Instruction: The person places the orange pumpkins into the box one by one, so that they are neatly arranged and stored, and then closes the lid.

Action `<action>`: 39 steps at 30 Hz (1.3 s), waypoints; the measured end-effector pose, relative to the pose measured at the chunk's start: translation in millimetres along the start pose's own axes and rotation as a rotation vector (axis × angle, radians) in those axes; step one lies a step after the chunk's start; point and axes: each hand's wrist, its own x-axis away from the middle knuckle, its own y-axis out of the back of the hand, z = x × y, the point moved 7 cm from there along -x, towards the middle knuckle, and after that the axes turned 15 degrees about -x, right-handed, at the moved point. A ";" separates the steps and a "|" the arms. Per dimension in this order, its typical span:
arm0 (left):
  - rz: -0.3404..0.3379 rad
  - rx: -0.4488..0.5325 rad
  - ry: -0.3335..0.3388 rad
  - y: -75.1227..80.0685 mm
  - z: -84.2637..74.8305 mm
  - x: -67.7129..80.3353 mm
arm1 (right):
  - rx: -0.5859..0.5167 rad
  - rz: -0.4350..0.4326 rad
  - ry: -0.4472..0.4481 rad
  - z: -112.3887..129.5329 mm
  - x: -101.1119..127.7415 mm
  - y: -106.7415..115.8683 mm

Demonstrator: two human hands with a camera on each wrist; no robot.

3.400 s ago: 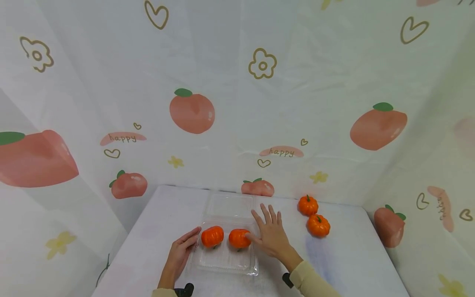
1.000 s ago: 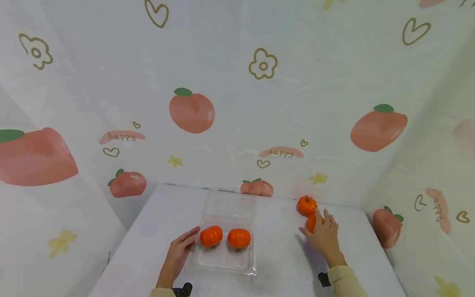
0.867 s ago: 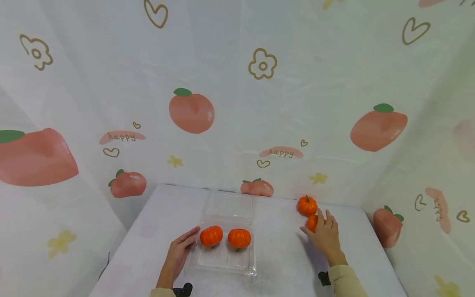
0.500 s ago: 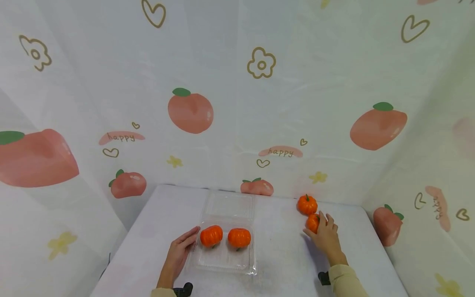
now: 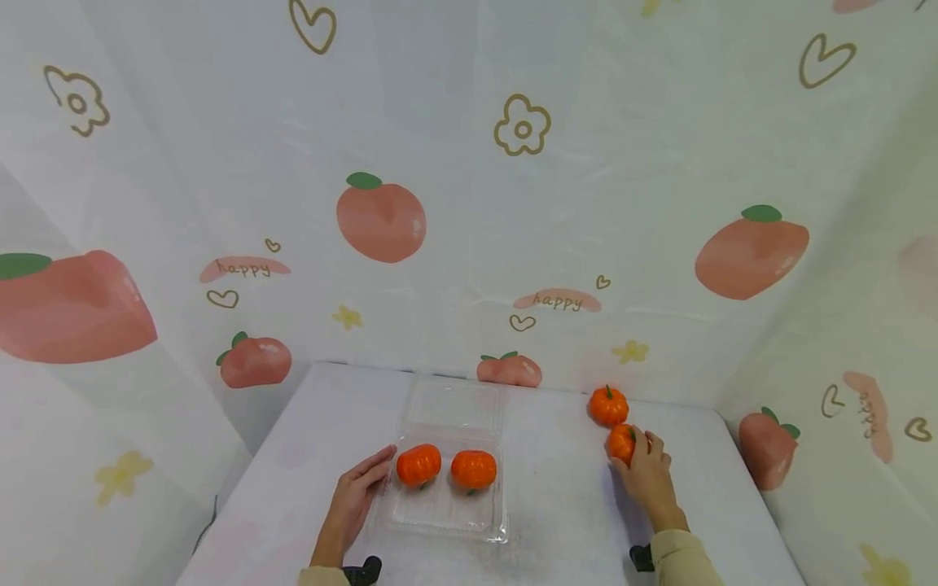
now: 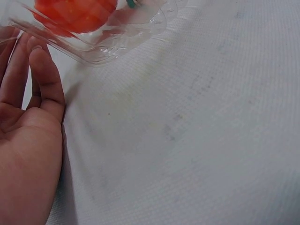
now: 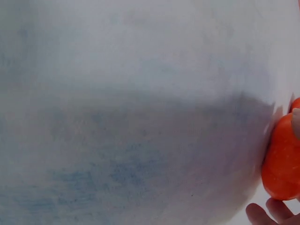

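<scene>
**My left hand steadies, my right hand grips**

I set my clock on the clear plastic box base [image 5: 440,518], 12 pointing straight away from me. At 9 o'clock my left hand [image 5: 356,490] lies along its side, fingers mostly extended against the rim and gripping nothing; I judge it is there because so light a box slides easily. In the far half sit two squat, ribbed orange pumpkins, the first pumpkin [image 5: 418,466] towards 11 and the second pumpkin [image 5: 473,469] towards 1, both tipped with stems towards 6, probably spaced to share the width.

Between 2 and 3, over the white cloth-covered table [image 5: 550,505], my right hand [image 5: 650,478] curls round a third squat, ribbed orange pumpkin [image 5: 620,444], thumb opposing fingers, presumably because its smooth roundness would roll from a one-sided push. Whether its weight is off the cloth, I cannot tell.

Just beyond it, at its 11 o'clock, an upright fourth orange pumpkin [image 5: 608,406] seems to touch it, perhaps why my hand sits at the 4 o'clock side. At the box's 12, the clear plastic lid [image 5: 454,407] lies folded back, leaving the base uncovered.
</scene>
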 end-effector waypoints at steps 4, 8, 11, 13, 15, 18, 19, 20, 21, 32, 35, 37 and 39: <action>0.001 -0.007 -0.001 -0.9 -1.2 -0.2 | -0.021 -0.017 0.001 -4.4 1.6 0.8; -0.002 -0.005 -0.003 -0.9 -1.3 1.3 | -0.070 -0.019 0.015 -3.0 4.8 1.8; -0.007 -0.004 -0.001 -0.1 -0.8 2.5 | -0.108 -0.020 0.028 0.9 7.0 2.2; -0.008 -0.006 -0.008 0.4 -0.9 2.7 | -0.124 -0.029 0.043 3.4 7.6 2.7; -0.009 -0.006 -0.015 0.6 -1.3 2.9 | -0.141 -0.040 0.065 6.7 8.5 3.3; -0.010 0.002 -0.017 0.8 -0.9 2.2 | -0.168 -0.064 0.109 13.1 9.5 5.5; -0.011 0.001 -0.019 0.9 -0.9 1.9 | -0.178 -0.073 0.126 15.9 10.0 6.7; -0.011 0.001 -0.018 0.9 -0.4 1.5 | -0.189 -0.082 0.140 18.5 10.5 7.9; -0.011 0.006 -0.013 0.9 0.2 1.1 | -0.199 -0.089 0.149 21.1 11.0 9.2; -0.009 -0.006 0.014 -0.6 3.4 -0.3 | -0.248 -0.206 0.307 54.5 16.7 24.7; -0.010 -0.015 0.009 -0.8 1.6 0.1 | -0.268 -0.210 0.296 60.0 16.5 26.0; -0.011 -0.018 0.006 -0.4 0.8 0.9 | -0.284 -0.208 0.294 63.6 16.9 26.1; -0.013 -0.016 0.003 0.4 1.0 1.5 | -0.295 -0.203 0.299 67.1 17.6 25.2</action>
